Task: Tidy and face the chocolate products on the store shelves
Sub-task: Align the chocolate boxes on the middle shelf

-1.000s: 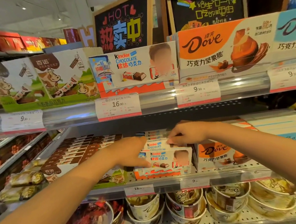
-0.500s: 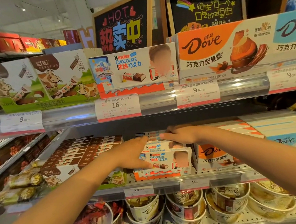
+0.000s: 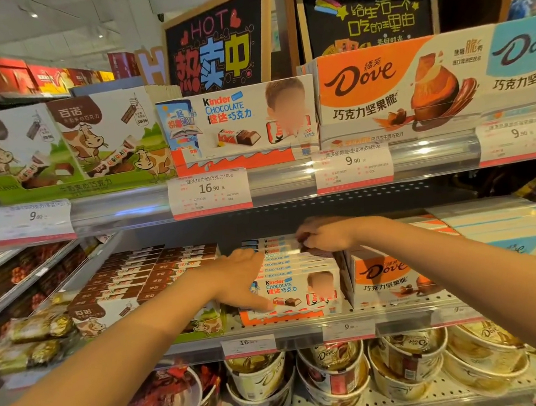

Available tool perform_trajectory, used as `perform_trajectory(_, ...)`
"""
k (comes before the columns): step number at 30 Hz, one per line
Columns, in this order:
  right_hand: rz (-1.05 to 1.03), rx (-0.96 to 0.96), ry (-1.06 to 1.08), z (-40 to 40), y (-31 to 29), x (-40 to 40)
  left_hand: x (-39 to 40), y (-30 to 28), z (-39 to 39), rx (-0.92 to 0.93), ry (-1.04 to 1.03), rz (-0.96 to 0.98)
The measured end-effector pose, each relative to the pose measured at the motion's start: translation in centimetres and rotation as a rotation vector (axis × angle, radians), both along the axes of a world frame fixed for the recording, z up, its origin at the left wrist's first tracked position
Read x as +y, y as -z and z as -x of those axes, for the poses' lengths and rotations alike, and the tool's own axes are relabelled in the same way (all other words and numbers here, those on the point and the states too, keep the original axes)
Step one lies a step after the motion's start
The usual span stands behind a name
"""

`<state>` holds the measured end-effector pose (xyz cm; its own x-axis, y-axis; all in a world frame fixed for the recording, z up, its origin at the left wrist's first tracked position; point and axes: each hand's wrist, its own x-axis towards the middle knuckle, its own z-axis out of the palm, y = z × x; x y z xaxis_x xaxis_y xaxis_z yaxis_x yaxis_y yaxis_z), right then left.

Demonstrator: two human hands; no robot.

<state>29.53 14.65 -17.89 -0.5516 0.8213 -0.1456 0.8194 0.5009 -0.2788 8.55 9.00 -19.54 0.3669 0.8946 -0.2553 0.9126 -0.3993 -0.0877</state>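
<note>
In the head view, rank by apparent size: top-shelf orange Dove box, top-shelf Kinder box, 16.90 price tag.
1. Orange Dove box
2. Kinder box
3. 16.90 tag
All sit at similar depth, so the order is fairly safe.

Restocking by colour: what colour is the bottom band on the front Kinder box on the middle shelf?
Orange-red, below a white face on the Kinder box; head view.

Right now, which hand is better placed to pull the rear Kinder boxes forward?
Right hand: its fingers already curl over the rear Kinder boxes. The left hand rests at the front box.
</note>
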Motion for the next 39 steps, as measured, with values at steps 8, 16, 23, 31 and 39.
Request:
perform_trajectory(8, -0.087, -0.082, 0.059, 0.8, 1.8, 0.9, -0.3, 0.1, -0.4, 0.022, -0.003, -0.054)
perform_trajectory(16, 0.088, 0.217, 0.082, 0.2, 1.0, -1.1, -0.2, 0.1, 0.0, -0.216, -0.023, -0.053)
perform_trajectory(23, -0.073, -0.047, 0.069, 0.8, 1.6, 0.9, -0.3, -0.1, 0.0, -0.266, 0.02, -0.034)
perform_trajectory(31, -0.059, -0.021, 0.099, 1.1, 1.9, 1.2, 0.0, 0.1, 0.2, -0.183, -0.03, -0.095)
perform_trajectory(39, 0.074, 0.198, 0.085, -0.2, -0.2, 0.9, 0.7, 0.4, 0.3, -0.283, -0.039, -0.045)
